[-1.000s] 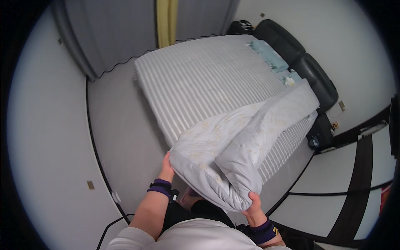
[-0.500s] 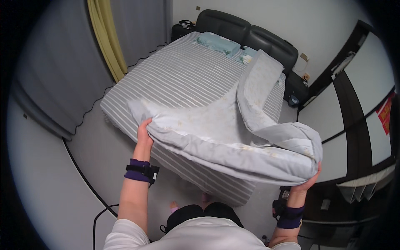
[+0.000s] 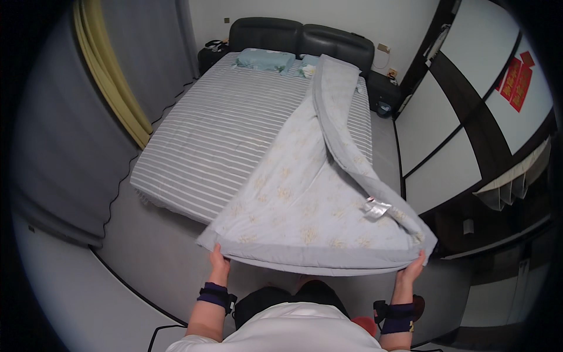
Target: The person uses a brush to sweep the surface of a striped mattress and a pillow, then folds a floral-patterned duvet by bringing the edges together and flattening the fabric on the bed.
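Note:
A pale grey quilt (image 3: 287, 205) with a faint yellow flower print stretches between my hands and runs up the right side of the bed. My left hand (image 3: 219, 259) grips its near edge close to the left corner. At the right corner, my right hand (image 3: 414, 268) is closed on the same edge. The quilt's right side is folded over in a grey band, and a white label (image 3: 376, 207) shows near it. Beneath lies a bed with a grey-and-white striped sheet (image 3: 205, 135). Both wrists wear dark purple bands.
Two teal pillows, one of them the left pillow (image 3: 265, 61), lie by the dark headboard (image 3: 267, 35). Nightstands flank the bed, the right nightstand (image 3: 384, 92) holding small items. Grey and yellow curtains (image 3: 111, 76) hang left; a wardrobe (image 3: 469, 47) stands right. A black cable runs along the left floor.
Both hands have come down toward my body, drawing the quilt's near edge back past the foot of the bed. The quilt has flattened and its printed face is spread out. My view has shifted right.

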The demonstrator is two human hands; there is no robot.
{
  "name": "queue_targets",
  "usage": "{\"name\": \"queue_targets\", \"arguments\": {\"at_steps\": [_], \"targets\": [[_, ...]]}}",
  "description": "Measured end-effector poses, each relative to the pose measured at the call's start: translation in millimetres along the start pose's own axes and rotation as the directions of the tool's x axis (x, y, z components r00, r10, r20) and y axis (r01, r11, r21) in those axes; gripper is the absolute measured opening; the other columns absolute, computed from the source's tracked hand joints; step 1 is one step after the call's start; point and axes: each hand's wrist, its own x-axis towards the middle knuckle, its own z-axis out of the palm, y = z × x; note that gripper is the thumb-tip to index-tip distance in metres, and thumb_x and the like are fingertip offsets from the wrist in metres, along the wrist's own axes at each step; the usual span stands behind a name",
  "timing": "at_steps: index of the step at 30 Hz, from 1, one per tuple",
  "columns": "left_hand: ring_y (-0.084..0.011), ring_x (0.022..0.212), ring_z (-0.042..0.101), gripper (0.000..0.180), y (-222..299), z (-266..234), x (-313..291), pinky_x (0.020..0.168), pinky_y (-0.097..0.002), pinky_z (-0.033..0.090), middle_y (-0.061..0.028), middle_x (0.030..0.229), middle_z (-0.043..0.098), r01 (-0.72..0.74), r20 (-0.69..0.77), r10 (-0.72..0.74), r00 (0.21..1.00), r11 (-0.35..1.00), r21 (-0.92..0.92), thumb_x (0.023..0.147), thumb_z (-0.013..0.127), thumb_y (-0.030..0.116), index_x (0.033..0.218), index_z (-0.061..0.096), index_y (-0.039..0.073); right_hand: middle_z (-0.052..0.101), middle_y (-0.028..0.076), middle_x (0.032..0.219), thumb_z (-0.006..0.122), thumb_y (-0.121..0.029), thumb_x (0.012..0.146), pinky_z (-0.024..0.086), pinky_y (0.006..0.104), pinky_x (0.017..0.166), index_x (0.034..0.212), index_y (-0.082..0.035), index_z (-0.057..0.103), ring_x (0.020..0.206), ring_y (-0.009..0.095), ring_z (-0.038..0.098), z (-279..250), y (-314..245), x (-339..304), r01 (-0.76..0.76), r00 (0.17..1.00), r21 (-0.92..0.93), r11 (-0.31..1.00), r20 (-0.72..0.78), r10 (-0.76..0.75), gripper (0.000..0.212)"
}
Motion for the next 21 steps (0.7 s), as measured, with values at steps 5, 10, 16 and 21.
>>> {"name": "queue_targets", "arguments": {"at_steps": [5, 10, 16, 21], "targets": [[-0.0289, 0.097, 0.057, 0.038, -32, -24, 17, 0.078, -0.0418, 0.050, -0.0129, 0.111, 0.055, 0.140, -0.109, -0.118, 0.987, 0.963, 0.230, 0.081, 0.050, 0.002, 0.119, 0.046, 0.001, 0.054, 0.016, 0.119, 0.050, -0.031, 0.086, 0.044, 0.0368, 0.090, 0.119, 0.007, 0.047, 0.106, 0.027, 0.055, -59, 49, 10, -0.102, 0.987, -0.106, 0.989, -0.138, 0.087, 0.050], [-0.0267, 0.084, 0.060, 0.039, -53, -38, 31, 0.061, -0.0379, 0.051, -0.0120, 0.102, 0.057, 0.230, -0.192, -0.164, 0.968, 0.885, 0.404, 0.076, 0.048, -0.005, 0.114, 0.045, 0.000, 0.054, 0.017, 0.119, 0.050, -0.030, 0.086, 0.044, 0.0351, 0.089, 0.118, 0.008, 0.047, 0.104, 0.027, 0.055, -80, 66, 11, -0.097, 0.986, -0.206, 0.974, -0.150, 0.066, 0.050], [-0.0236, 0.071, 0.056, 0.018, -65, -53, 21, 0.062, -0.0371, 0.052, -0.0134, 0.091, 0.056, 0.366, -0.432, -0.126, 0.893, 0.761, 0.535, 0.081, 0.051, 0.003, 0.099, 0.050, 0.001, 0.055, 0.014, 0.118, 0.049, -0.028, 0.088, 0.044, 0.0336, 0.089, 0.118, 0.007, 0.048, 0.104, 0.024, 0.055, -51, 57, -17, -0.160, 0.987, -0.171, 0.972, -0.032, 0.157, 0.046], [-0.0276, 0.079, 0.063, 0.019, -95, -33, -1, 0.069, -0.0387, 0.057, -0.0150, 0.090, 0.057, 0.556, -0.251, -0.496, 0.831, 0.723, 0.411, 0.082, 0.047, -0.002, 0.101, 0.047, -0.001, 0.053, 0.014, 0.122, 0.049, -0.028, 0.089, 0.041, 0.0330, 0.093, 0.121, 0.007, 0.045, 0.108, 0.023, 0.053, -2, 32, -54, -0.258, 0.965, -0.204, 0.944, -0.013, 0.261, 0.047]]}}
